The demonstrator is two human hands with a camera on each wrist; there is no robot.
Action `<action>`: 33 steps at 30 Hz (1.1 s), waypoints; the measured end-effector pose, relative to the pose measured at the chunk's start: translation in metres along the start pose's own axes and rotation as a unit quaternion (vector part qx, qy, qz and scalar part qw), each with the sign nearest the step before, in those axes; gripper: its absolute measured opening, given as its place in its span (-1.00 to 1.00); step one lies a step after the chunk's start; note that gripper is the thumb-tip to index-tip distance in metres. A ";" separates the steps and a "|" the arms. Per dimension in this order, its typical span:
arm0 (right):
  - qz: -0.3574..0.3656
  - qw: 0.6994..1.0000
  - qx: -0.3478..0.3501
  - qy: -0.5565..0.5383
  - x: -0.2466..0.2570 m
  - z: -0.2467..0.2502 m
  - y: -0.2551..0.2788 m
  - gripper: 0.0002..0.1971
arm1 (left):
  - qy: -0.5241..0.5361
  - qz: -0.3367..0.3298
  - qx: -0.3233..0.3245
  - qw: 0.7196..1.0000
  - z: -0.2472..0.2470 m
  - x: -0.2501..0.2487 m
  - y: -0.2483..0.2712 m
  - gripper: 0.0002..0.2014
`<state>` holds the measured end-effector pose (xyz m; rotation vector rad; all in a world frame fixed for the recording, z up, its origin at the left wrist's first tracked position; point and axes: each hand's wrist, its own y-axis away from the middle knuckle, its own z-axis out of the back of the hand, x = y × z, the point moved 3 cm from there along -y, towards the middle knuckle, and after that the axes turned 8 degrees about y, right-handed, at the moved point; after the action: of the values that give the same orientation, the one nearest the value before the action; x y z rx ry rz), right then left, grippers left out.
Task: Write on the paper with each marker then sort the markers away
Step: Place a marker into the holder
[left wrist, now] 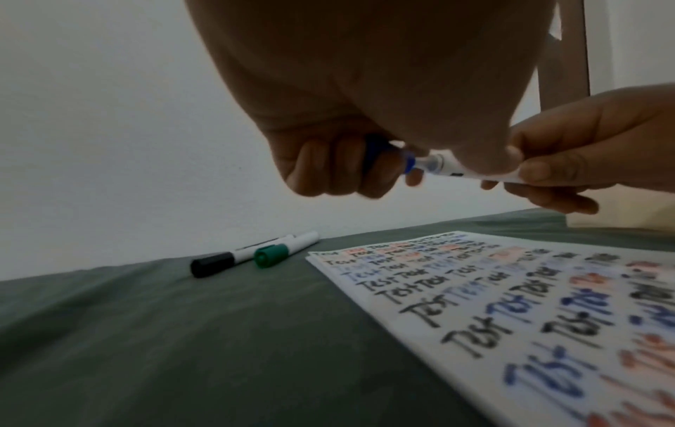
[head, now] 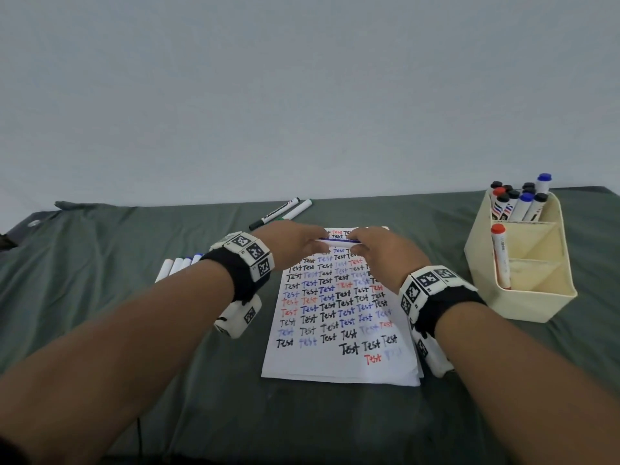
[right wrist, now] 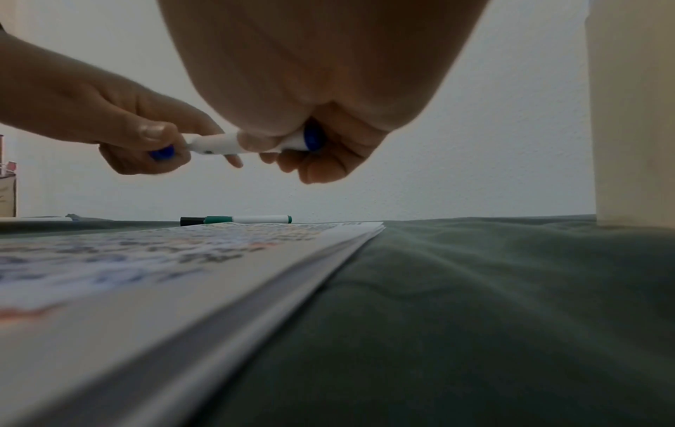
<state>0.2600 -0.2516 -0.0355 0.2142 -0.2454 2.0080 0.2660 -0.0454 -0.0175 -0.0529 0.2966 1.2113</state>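
Note:
A white marker with a blue cap (head: 339, 242) is held level between both hands, just above the far end of the paper (head: 339, 364). My left hand (head: 295, 245) curls round the blue cap (left wrist: 383, 153). My right hand (head: 379, 253) pinches the white barrel (left wrist: 467, 172), whose blue tail end (right wrist: 314, 138) shows in the right wrist view. A short white neck shows between cap and barrel. The paper (left wrist: 475, 277) is covered with rows of "Test" in black, blue and red.
A black-capped marker (head: 275, 213) and a green one (head: 298, 209) lie beyond the paper. A row of markers (head: 177, 266) lies left of it. A cream organizer (head: 523, 297) at right holds several markers at the back and a red one (head: 501, 256) in the middle.

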 end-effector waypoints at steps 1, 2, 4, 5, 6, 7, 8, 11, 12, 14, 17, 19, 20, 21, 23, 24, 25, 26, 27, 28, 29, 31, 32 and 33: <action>-0.002 1.000 0.002 0.003 0.000 -0.001 -0.001 -0.78 | 0.006 0.005 0.004 1.000 0.002 0.004 0.001 -0.58; -0.007 1.000 0.001 0.004 -0.001 -0.001 -0.001 -0.79 | 0.011 0.011 0.004 1.000 0.003 0.008 0.003 -0.51; -0.026 1.000 -0.011 0.002 -0.005 0.000 -0.001 -0.80 | 0.039 0.046 -0.017 0.998 0.004 0.020 0.007 -0.47; -0.034 0.999 -0.017 0.003 -0.007 0.000 -0.001 -0.80 | 0.055 0.074 -0.034 0.995 0.005 0.029 0.010 -0.53; -0.038 0.999 -0.019 0.008 -0.008 0.000 -0.001 -0.80 | 0.062 0.104 -0.049 0.992 0.006 0.039 0.013 -0.62; -0.040 0.999 -0.019 0.013 -0.008 0.000 -0.001 -0.80 | 0.056 0.126 -0.059 0.989 0.008 0.049 0.015 -0.70; -0.042 0.999 -0.018 0.015 -0.008 0.000 -0.002 -0.79 | 0.039 0.145 -0.061 0.987 0.009 0.058 0.018 -0.75; -0.049 0.998 -0.020 0.015 -0.008 -0.001 -0.002 -0.78 | -0.041 0.177 -0.021 0.983 0.015 0.079 0.025 -0.87; -0.051 0.998 -0.021 0.016 -0.008 -0.001 -0.002 -0.78 | -0.066 0.179 0.001 0.982 0.016 0.085 0.026 -0.88; -0.052 0.998 -0.021 0.016 -0.009 -0.002 -0.002 -0.77 | -0.090 0.172 0.025 0.981 0.016 0.094 0.026 -0.86; -0.051 0.998 -0.025 0.014 -0.009 -0.002 -0.003 -0.78 | -0.081 0.152 0.030 0.985 0.010 0.100 0.023 -0.79; -0.051 0.998 -0.028 0.012 -0.009 -0.003 -0.003 -0.78 | -0.068 0.145 0.024 0.987 0.005 0.098 0.024 -0.72; -0.053 0.998 -0.028 0.012 -0.010 -0.003 -0.003 -0.77 | -0.058 0.145 0.019 0.988 0.004 0.097 0.024 -0.69; -0.054 0.998 -0.028 0.012 -0.010 -0.003 -0.002 -0.77 | -0.047 0.148 0.013 0.988 0.004 0.097 0.025 -0.65; -0.053 0.998 -0.035 0.013 -0.010 -0.004 -0.002 -0.78 | -0.040 0.156 0.004 0.987 0.005 0.096 0.028 -0.59; -0.052 0.998 -0.038 0.010 -0.010 -0.003 -0.003 -0.78 | -0.053 0.157 -0.002 0.986 0.007 0.094 0.029 -0.56; -0.052 0.998 -0.041 0.006 -0.011 -0.003 -0.003 -0.78 | -0.079 0.156 -0.014 0.984 0.009 0.091 0.030 -0.51; -0.053 0.998 -0.044 0.000 -0.011 -0.003 -0.003 -0.79 | -0.112 0.152 -0.031 0.981 0.011 0.086 0.029 -0.47; -0.055 0.997 -0.047 -0.003 -0.012 -0.003 -0.003 -0.80 | -0.139 0.146 -0.051 0.978 0.012 0.079 0.028 -0.43; -0.056 0.997 -0.052 -0.004 -0.012 -0.003 -0.003 -0.81 | -0.154 0.134 -0.068 0.977 0.011 0.070 0.025 -0.40; -0.056 0.997 -0.058 -0.004 -0.012 -0.003 -0.003 -0.83 | -0.151 0.116 -0.078 0.979 0.008 0.059 0.023 -0.36; -0.054 0.996 -0.070 -0.007 -0.013 -0.004 -0.003 -0.85 | -0.109 0.076 -0.060 0.989 -0.007 0.037 0.016 -0.25; -0.052 0.996 -0.074 -0.010 -0.014 -0.004 -0.003 -0.85 | -0.087 0.065 -0.034 0.993 -0.017 0.027 0.013 -0.14; -0.049 0.996 -0.077 -0.013 -0.014 -0.004 -0.002 -0.82 | -0.074 0.063 -0.003 0.995 -0.029 0.019 0.010 -0.03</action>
<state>0.2683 -0.2620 -0.0429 0.1516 -0.3980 1.8802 0.2568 -0.0301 -0.0489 0.0515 0.1685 1.3334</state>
